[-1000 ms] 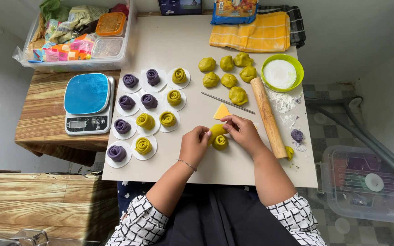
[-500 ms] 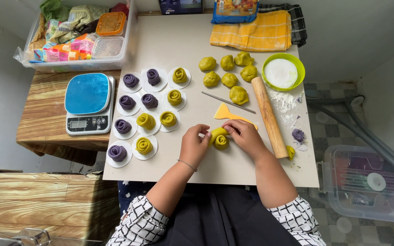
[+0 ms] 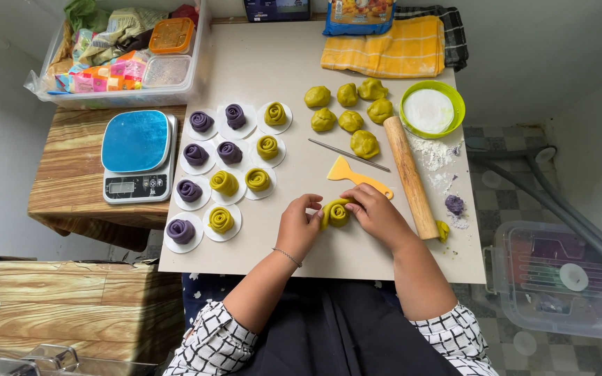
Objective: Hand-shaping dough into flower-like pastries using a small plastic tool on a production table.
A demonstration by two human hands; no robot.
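Yellow-green dough rose (image 3: 336,212) sits on the tabletop (image 3: 280,69), just left of the rolling pin (image 3: 410,176). Left hand (image 3: 298,227) and right hand (image 3: 376,212) cup it, fingers curled lightly against its sides. Likely soft, light, easily dented; best held low at the base.

Both forearms reach forward and angle inward, bare below rolled checked sleeves. The left hand (image 3: 299,227) and right hand (image 3: 377,212) sit close together, fingers curled toward each other, a thin bracelet on the left wrist.
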